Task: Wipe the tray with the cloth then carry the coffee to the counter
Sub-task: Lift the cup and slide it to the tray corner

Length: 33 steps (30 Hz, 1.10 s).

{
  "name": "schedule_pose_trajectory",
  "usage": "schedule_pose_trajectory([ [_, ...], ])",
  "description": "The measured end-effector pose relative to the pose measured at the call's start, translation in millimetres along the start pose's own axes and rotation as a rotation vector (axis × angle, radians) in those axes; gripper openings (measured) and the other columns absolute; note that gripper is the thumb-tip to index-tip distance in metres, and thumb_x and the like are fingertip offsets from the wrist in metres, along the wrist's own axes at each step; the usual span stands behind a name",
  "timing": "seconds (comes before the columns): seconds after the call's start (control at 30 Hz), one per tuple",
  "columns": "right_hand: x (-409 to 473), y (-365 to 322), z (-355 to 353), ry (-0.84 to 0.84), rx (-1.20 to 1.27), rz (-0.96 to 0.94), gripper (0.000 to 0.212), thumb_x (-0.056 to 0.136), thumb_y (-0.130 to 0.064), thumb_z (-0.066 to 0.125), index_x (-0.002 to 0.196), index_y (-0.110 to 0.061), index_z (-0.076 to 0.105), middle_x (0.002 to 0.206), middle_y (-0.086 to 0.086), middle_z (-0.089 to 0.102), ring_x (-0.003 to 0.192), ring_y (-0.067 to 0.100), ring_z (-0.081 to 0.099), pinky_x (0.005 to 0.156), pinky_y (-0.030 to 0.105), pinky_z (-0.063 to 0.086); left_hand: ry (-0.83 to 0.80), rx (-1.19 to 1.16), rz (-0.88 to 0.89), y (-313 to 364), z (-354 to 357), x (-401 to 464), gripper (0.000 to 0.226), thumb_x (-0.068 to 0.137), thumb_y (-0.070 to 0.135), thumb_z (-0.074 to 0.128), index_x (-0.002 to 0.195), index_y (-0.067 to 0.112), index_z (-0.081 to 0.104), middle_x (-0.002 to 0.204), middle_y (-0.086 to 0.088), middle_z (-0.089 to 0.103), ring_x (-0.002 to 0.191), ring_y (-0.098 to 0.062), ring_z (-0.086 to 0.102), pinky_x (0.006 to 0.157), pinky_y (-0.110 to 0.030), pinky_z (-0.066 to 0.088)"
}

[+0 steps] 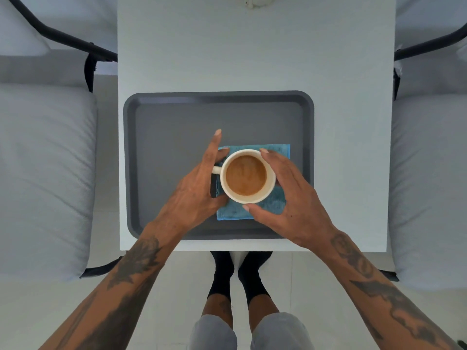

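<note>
Currently both hands cup the coffee mug [247, 176] — left hand [194, 190] at handle, right hand [290, 195] round wall; steadies full cup above blue cloth [252, 210] on grey tray [171, 147].

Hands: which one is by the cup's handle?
The left hand. The handle of the cup sticks out toward it, while the right hand curls round the cup's smooth side.

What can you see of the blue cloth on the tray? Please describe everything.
The blue cloth looks like soft terry fabric, folded into a rough square. It lies flat on the grey tray, right of its middle and toward the near edge. The white mug of coffee appears to sit on it, hiding its centre. Both hands partly cover its edges.
</note>
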State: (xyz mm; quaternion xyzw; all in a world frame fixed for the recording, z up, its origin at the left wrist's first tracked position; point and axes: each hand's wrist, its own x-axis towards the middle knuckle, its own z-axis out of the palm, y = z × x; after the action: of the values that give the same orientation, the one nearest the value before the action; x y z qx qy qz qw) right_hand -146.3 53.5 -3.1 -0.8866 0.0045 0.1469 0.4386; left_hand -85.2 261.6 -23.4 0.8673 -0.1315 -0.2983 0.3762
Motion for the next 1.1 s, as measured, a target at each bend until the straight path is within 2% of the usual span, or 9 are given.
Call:
schedule_pose_trajectory([
  [0.13,-4.8,-2.0,9.5,0.087,0.051,0.034,0.09,0.077,-0.042,0.08,0.149,-0.018,0.032,0.15,-0.005,0.04,0.139,0.006,0.038,0.11,0.025,0.042,0.047,0.003,-0.006,-1.6,4.8,3.6,0.125,0.076,0.03,0.083,0.152,0.038,-0.015,0.151,0.014,0.042,0.13,-0.014,0.051,0.1,-0.036,0.046],
  [0.27,-9.8,-6.5,21.3,0.2,0.071,0.063,0.091,0.074,-0.04,0.083,0.146,-0.012,0.035,0.146,-0.001,0.043,0.136,0.01,0.042,0.105,0.034,0.048,0.057,-0.026,-0.006,-3.6,6.1,3.0,0.124,0.077,0.036,0.081,0.148,0.047,-0.019,0.153,0.013,0.038,0.132,-0.016,0.051,0.102,-0.044,0.05],
  [0.4,-8.8,-10.5,24.9,0.229,0.078,0.09,0.095,0.071,-0.042,0.084,0.146,-0.011,0.034,0.144,0.0,0.042,0.135,0.006,0.04,0.106,0.029,0.047,0.037,-0.008,0.003,-1.9,3.6,2.6,0.123,0.077,0.033,0.081,0.147,0.049,-0.019,0.155,0.013,0.035,0.134,-0.015,0.048,0.102,-0.039,0.048],
  [0.57,-3.2,-5.4,15.7,0.102,0.058,0.101,0.105,0.071,-0.046,0.083,0.153,-0.017,0.024,0.151,-0.005,0.033,0.139,0.001,0.032,0.107,0.004,0.029,0.078,0.066,0.118,-1.7,-4.2,-8.9,0.1,0.079,0.023,0.078,0.156,0.029,0.014,0.16,0.004,0.025,0.146,-0.006,0.026,0.109,-0.016,0.031],
  [0.67,-0.5,-3.5,12.3,0.085,0.06,0.075,0.1,0.071,-0.044,0.084,0.151,-0.017,0.029,0.148,-0.004,0.039,0.138,0.005,0.038,0.108,0.006,0.031,0.119,0.105,0.216,3.6,-8.9,-14.2,0.085,0.078,0.021,0.078,0.151,0.017,0.035,0.157,0.0,0.033,0.144,-0.008,0.031,0.112,-0.015,0.031],
  [0.77,1.5,-10.0,5.9,0.076,0.049,0.064,0.098,0.07,-0.045,0.084,0.148,-0.016,0.033,0.143,-0.005,0.045,0.133,0.005,0.043,0.105,0.006,0.034,0.092,0.09,0.223,10.9,-16.7,-17.9,0.084,0.076,0.032,0.08,0.148,0.013,0.04,0.148,-0.002,0.046,0.137,-0.009,0.04,0.112,-0.014,0.032],
  [0.9,9.6,-31.0,-8.9,0.083,-0.005,0.024,0.1,0.067,-0.047,0.085,0.149,-0.019,0.034,0.146,-0.008,0.044,0.134,0.003,0.042,0.105,0.005,0.032,0.122,0.112,0.234,20.8,-39.0,-22.9,0.085,0.075,0.038,0.08,0.148,0.015,0.041,0.143,-0.003,0.051,0.132,-0.013,0.046,0.109,-0.009,0.03],
  [1.03,32.7,-64.2,-18.9,0.075,-0.062,-0.042,0.102,0.067,-0.051,0.084,0.149,-0.02,0.033,0.145,-0.007,0.044,0.133,0.003,0.041,0.103,0.003,0.03,0.198,0.1,0.241,24.0,-77.7,-27.2,0.087,0.074,0.042,0.081,0.148,0.019,0.041,0.143,-0.003,0.051,0.131,-0.015,0.049,0.109,-0.031,0.042],
  [1.1,48.5,-79.9,-16.4,0.075,-0.045,-0.085,0.1,0.068,-0.049,0.085,0.148,-0.017,0.036,0.143,-0.005,0.047,0.13,0.003,0.043,0.104,0.005,0.031,0.235,0.121,0.25,20.5,-97.9,-27.2,0.087,0.074,0.049,0.077,0.148,0.019,0.042,0.143,-0.002,0.052,0.131,-0.012,0.049,0.109,-0.033,0.043],
])
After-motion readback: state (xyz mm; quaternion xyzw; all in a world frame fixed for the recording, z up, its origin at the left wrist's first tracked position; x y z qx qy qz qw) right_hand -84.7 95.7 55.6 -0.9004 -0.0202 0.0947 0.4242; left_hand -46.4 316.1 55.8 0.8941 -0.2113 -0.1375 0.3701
